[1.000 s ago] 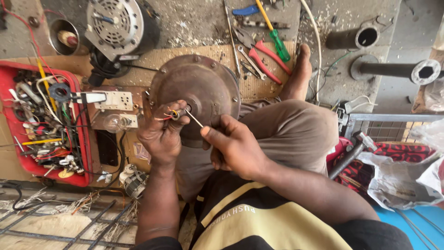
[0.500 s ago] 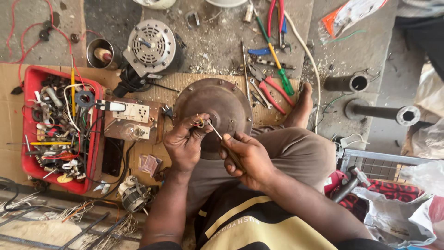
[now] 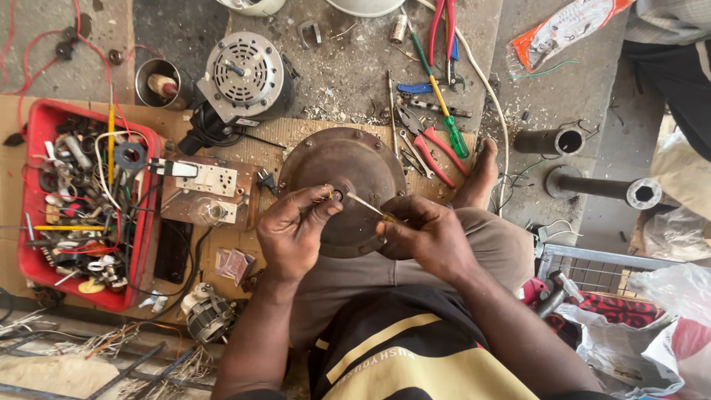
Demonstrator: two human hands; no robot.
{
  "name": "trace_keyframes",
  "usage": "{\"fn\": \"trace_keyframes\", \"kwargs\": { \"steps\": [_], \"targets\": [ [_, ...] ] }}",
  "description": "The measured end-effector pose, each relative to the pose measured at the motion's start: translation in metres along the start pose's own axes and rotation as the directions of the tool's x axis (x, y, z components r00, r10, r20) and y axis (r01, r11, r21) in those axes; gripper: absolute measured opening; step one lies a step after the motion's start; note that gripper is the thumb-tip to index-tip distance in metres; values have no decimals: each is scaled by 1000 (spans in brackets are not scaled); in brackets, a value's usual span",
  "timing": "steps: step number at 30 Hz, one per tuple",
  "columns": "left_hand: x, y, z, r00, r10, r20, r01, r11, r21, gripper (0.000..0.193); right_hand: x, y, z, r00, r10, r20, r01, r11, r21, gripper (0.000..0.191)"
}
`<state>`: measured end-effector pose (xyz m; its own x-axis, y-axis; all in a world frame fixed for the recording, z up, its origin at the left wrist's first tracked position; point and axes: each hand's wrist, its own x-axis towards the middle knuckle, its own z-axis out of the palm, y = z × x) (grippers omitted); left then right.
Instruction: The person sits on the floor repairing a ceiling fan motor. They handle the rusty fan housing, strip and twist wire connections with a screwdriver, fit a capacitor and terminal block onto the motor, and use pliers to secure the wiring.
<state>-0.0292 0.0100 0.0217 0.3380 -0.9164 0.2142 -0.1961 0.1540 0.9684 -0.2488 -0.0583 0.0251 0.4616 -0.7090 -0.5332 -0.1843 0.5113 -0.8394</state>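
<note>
Motor housing [image 3: 342,174], round, brown, rests on my lap above the floor. Left hand [image 3: 292,233] at its centre hub, fingers pinched on small wires. Right hand [image 3: 429,237] w/ fingers closed round a thin screwdriver [image 3: 364,204], tip at hub. Red tray [image 3: 33,215] far left.

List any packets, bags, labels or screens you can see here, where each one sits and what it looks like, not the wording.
Orange and white plastic packet: top right on the concrete floor, flat, crumpled, with print.
Clear plastic bags: lower right edge, crumpled, over red cloth.
Label on the grey motor: small pale strip at its lower edge.
Small reddish wrapper: on the cardboard left of the left hand, flat and creased.
No screens.
</note>
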Motion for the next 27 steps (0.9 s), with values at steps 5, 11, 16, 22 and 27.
{"fn": "trace_keyframes", "kwargs": {
  "steps": [5,11,16,22,27],
  "targets": [
    [-1,-3,-3,996,-69,52,76,987,-145,27,6,-8,-11,993,-115,9,115,975,-189,30],
    [-2,-8,1,994,-100,45,107,970,-217,29,11,-17,-11,995,-95,9,95,967,-238,30],
    [-2,-7,0,989,-135,66,147,959,-243,28,15,-19,-13,993,-112,29,115,955,-274,31],
    [0,-2,4,994,-111,20,113,964,-239,30,19,-27,-18,997,78,10,-73,962,-263,32],
    [2,-2,7,997,-79,-13,74,970,-233,32,25,-36,-15,980,183,82,-159,957,-242,34]
  ]
}}
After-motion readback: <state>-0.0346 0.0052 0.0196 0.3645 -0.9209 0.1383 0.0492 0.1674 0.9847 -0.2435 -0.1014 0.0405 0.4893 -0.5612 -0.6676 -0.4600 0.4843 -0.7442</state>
